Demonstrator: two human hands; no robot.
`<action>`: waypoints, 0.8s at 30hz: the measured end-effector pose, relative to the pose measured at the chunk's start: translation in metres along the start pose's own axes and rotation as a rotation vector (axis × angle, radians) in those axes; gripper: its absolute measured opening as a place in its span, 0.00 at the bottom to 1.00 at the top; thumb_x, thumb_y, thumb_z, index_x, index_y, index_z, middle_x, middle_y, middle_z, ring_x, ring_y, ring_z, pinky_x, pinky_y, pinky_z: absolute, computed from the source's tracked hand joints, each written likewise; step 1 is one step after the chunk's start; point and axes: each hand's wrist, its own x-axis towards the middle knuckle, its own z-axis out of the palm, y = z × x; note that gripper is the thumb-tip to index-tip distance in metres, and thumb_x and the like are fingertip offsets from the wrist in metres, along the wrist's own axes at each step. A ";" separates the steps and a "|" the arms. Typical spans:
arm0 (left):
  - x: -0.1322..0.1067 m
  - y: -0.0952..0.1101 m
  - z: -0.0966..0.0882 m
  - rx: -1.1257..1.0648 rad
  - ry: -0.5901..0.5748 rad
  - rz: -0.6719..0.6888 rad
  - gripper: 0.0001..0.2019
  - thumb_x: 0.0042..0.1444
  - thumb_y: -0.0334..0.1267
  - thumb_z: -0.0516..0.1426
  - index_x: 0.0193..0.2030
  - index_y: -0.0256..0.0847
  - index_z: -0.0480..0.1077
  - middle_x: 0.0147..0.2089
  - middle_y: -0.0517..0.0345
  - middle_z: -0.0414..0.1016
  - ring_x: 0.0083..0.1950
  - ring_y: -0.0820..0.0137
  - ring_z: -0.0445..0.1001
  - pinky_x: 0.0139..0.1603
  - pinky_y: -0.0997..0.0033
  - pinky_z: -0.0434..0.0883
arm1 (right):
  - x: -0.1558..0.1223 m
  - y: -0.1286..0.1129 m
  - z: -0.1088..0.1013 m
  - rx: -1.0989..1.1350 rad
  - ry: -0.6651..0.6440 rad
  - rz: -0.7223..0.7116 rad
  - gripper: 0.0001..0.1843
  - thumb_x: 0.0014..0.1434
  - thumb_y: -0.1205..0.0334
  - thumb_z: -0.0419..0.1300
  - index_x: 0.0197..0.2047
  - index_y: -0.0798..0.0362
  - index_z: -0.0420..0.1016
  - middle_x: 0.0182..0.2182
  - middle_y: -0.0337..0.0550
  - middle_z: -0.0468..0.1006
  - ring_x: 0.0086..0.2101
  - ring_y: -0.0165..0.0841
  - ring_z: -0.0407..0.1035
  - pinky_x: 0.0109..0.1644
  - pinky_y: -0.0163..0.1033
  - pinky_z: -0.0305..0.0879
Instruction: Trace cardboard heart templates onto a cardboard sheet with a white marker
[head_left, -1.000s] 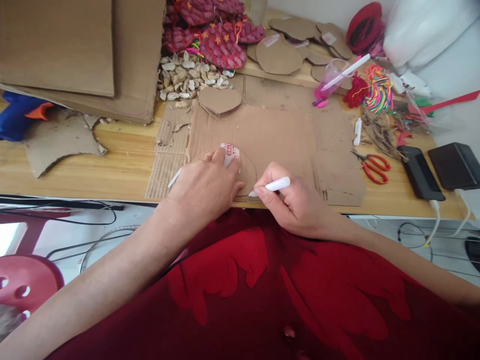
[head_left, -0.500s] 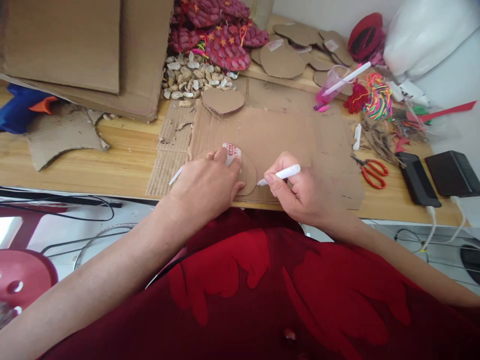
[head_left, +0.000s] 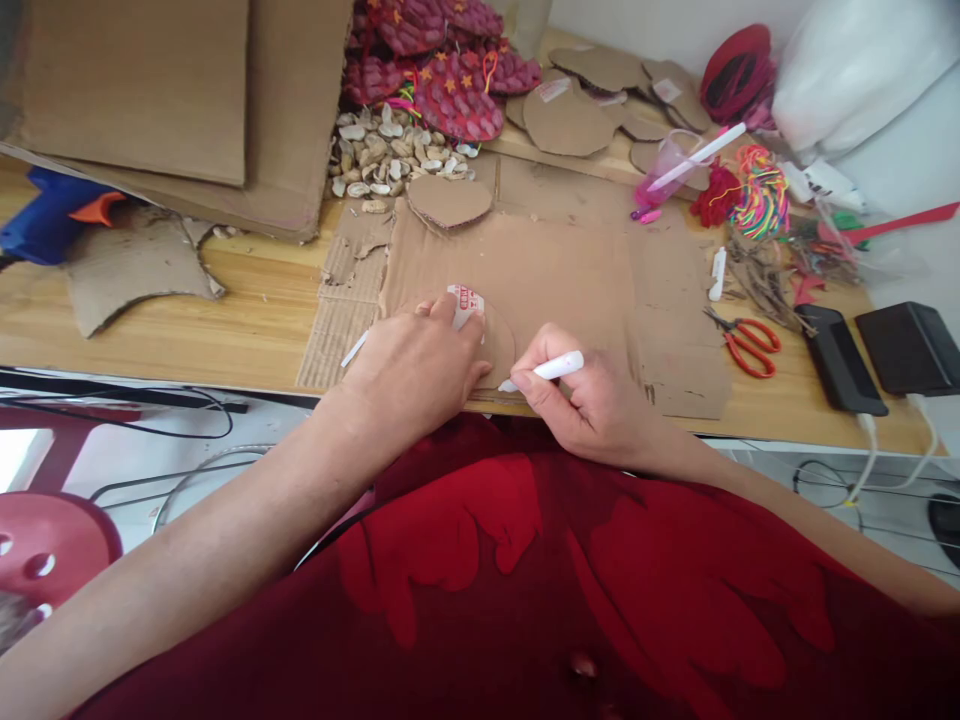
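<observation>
Wooden table: left hand flat on cardboard template, right hand gripping white pen.

A cardboard sheet lies on the table at its near edge; on the sheet's near left part lies a cardboard disc, the left hand flat upon it; just right of the disc, the right hand holds a pen, tip at the disc's rim; a heart cut-out lies at the sheet's far edge; scissors lie right of the sheet; a cardboard offcut lies well to the left.
</observation>
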 end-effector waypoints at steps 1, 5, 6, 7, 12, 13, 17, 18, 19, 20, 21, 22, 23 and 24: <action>0.000 0.000 0.000 0.005 0.007 0.000 0.21 0.68 0.44 0.53 0.64 0.40 0.70 0.69 0.38 0.67 0.54 0.47 0.79 0.47 0.53 0.78 | 0.000 0.000 -0.001 -0.008 0.008 0.008 0.10 0.71 0.57 0.54 0.38 0.51 0.67 0.26 0.35 0.69 0.25 0.27 0.61 0.30 0.37 0.56; 0.000 -0.001 0.002 0.023 0.042 0.017 0.22 0.68 0.45 0.53 0.64 0.40 0.70 0.68 0.38 0.69 0.55 0.47 0.79 0.46 0.54 0.79 | 0.000 0.001 -0.005 -0.050 0.072 0.050 0.11 0.72 0.57 0.53 0.37 0.51 0.65 0.23 0.33 0.65 0.22 0.26 0.57 0.29 0.38 0.54; 0.000 -0.001 0.002 0.025 0.041 0.019 0.22 0.68 0.45 0.53 0.65 0.40 0.70 0.68 0.38 0.68 0.55 0.47 0.79 0.46 0.54 0.79 | 0.000 0.001 -0.005 -0.041 0.068 0.046 0.11 0.72 0.56 0.53 0.37 0.51 0.66 0.23 0.33 0.65 0.22 0.27 0.58 0.29 0.38 0.55; 0.000 -0.001 0.002 0.028 0.034 0.020 0.22 0.68 0.45 0.53 0.65 0.40 0.70 0.69 0.39 0.68 0.55 0.48 0.79 0.47 0.54 0.79 | -0.001 0.002 -0.004 -0.025 0.054 0.036 0.11 0.71 0.56 0.53 0.37 0.51 0.66 0.24 0.34 0.66 0.23 0.27 0.59 0.29 0.37 0.56; 0.000 -0.001 0.001 0.026 0.003 -0.002 0.23 0.68 0.46 0.53 0.67 0.42 0.68 0.71 0.41 0.66 0.57 0.49 0.78 0.49 0.55 0.78 | -0.001 0.003 0.001 0.021 0.010 0.021 0.10 0.71 0.55 0.54 0.38 0.51 0.67 0.26 0.35 0.69 0.25 0.28 0.62 0.30 0.38 0.58; 0.000 -0.001 0.001 0.022 -0.001 -0.008 0.23 0.69 0.46 0.53 0.68 0.43 0.67 0.71 0.41 0.66 0.57 0.49 0.78 0.49 0.56 0.78 | 0.000 0.004 0.000 0.011 0.031 0.035 0.10 0.72 0.56 0.54 0.38 0.51 0.66 0.26 0.35 0.69 0.24 0.28 0.61 0.30 0.38 0.57; 0.000 -0.001 0.001 0.006 0.006 -0.002 0.24 0.69 0.45 0.53 0.68 0.41 0.67 0.71 0.39 0.66 0.58 0.48 0.77 0.49 0.55 0.78 | 0.003 0.008 -0.007 -0.009 0.127 0.047 0.12 0.72 0.57 0.53 0.36 0.51 0.66 0.25 0.35 0.68 0.23 0.27 0.59 0.29 0.37 0.55; 0.000 -0.001 0.001 0.005 0.012 0.002 0.23 0.69 0.45 0.53 0.67 0.41 0.68 0.71 0.39 0.66 0.58 0.47 0.77 0.49 0.54 0.78 | 0.004 0.008 -0.008 -0.003 0.149 0.038 0.12 0.72 0.57 0.54 0.35 0.51 0.66 0.25 0.35 0.68 0.23 0.27 0.59 0.29 0.37 0.56; 0.000 -0.001 0.002 0.005 0.017 0.007 0.23 0.68 0.45 0.53 0.66 0.40 0.68 0.70 0.38 0.66 0.59 0.47 0.77 0.49 0.54 0.78 | 0.005 0.008 -0.008 0.006 0.177 0.029 0.12 0.72 0.57 0.54 0.35 0.51 0.67 0.26 0.36 0.69 0.24 0.28 0.60 0.29 0.37 0.57; 0.000 -0.001 0.002 0.006 0.021 0.012 0.23 0.68 0.45 0.54 0.66 0.40 0.69 0.70 0.38 0.67 0.59 0.47 0.77 0.49 0.54 0.78 | 0.005 0.008 -0.008 0.019 0.214 0.017 0.12 0.72 0.57 0.54 0.35 0.51 0.67 0.26 0.36 0.69 0.24 0.28 0.61 0.30 0.37 0.58; 0.000 -0.002 0.002 0.009 0.025 0.016 0.23 0.68 0.45 0.54 0.66 0.40 0.69 0.70 0.38 0.67 0.59 0.46 0.77 0.48 0.54 0.79 | 0.005 0.008 -0.008 0.033 0.259 0.002 0.12 0.72 0.57 0.54 0.35 0.51 0.67 0.26 0.36 0.70 0.25 0.28 0.63 0.31 0.38 0.59; 0.000 -0.002 0.002 0.011 0.028 0.020 0.23 0.68 0.45 0.53 0.66 0.39 0.69 0.69 0.38 0.68 0.58 0.46 0.77 0.48 0.54 0.79 | 0.005 0.007 -0.007 0.045 0.306 -0.016 0.12 0.73 0.57 0.54 0.36 0.51 0.67 0.27 0.37 0.71 0.26 0.29 0.65 0.33 0.38 0.61; 0.000 -0.002 0.002 0.012 0.031 0.023 0.22 0.69 0.45 0.53 0.66 0.39 0.69 0.69 0.37 0.68 0.58 0.46 0.77 0.47 0.54 0.79 | 0.005 0.007 -0.005 0.055 0.348 -0.032 0.11 0.73 0.57 0.54 0.37 0.50 0.68 0.28 0.37 0.72 0.28 0.29 0.67 0.35 0.38 0.63; 0.000 -0.002 0.002 0.011 0.033 0.024 0.22 0.69 0.45 0.53 0.66 0.39 0.69 0.69 0.37 0.68 0.58 0.46 0.77 0.48 0.54 0.79 | 0.006 0.006 -0.003 0.060 0.377 -0.044 0.10 0.73 0.58 0.53 0.39 0.50 0.68 0.29 0.38 0.74 0.30 0.30 0.69 0.38 0.39 0.65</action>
